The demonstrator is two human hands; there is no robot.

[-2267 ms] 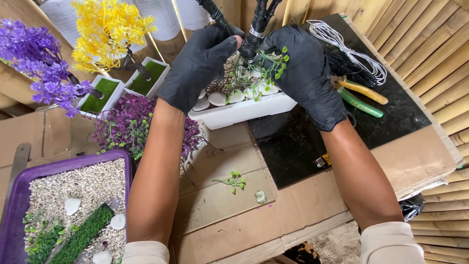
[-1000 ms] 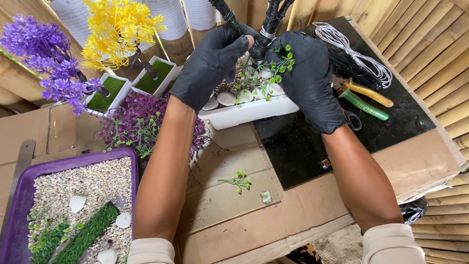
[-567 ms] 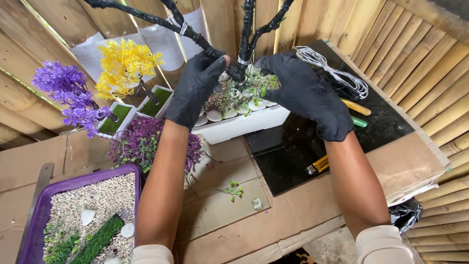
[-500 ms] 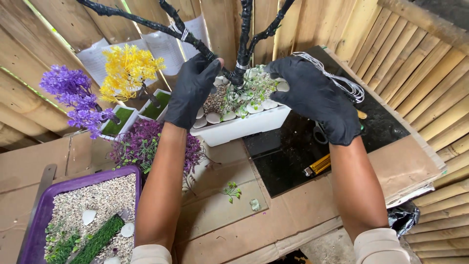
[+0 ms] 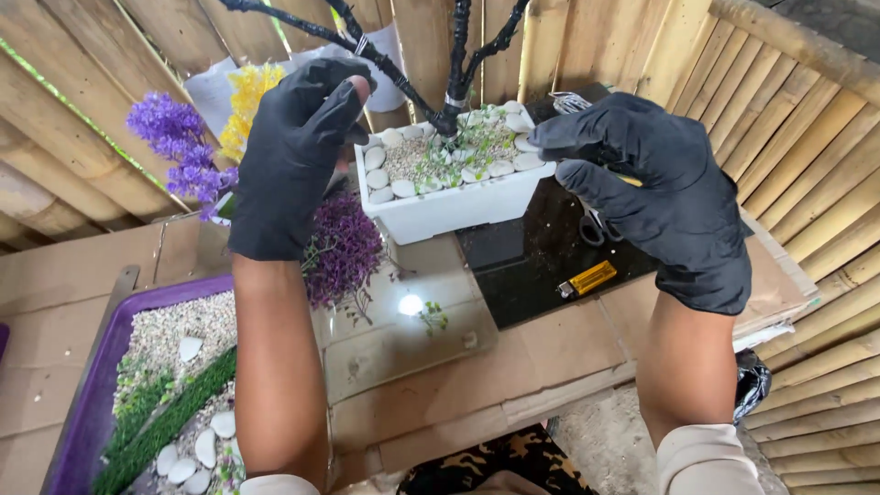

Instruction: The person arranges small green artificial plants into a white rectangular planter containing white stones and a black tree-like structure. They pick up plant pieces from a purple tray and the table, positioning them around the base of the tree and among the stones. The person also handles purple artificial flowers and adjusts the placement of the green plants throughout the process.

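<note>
A white rectangular planter [image 5: 449,206] holds gravel, a ring of white pebbles, green sprigs and a black bare-branched tree [image 5: 454,64]. It looks raised off the work surface. My left hand [image 5: 298,156], in a black glove, is at the planter's left end with its fingers behind the rim. My right hand [image 5: 655,183], also black-gloved, grips the right end, fingertips on the rim.
A purple tray [image 5: 92,403] of gravel, white shells and green strips lies at lower left. Purple flowers [image 5: 174,147], yellow flowers [image 5: 247,96] and a dark purple plant [image 5: 346,246] stand behind my left arm. A black mat [image 5: 532,266] carries a yellow tool [image 5: 587,278]. Bamboo walls enclose the spot.
Both hands moved from the tree's base to the planter's two ends, and the planter has come up toward me. The view has tilted upward.
</note>
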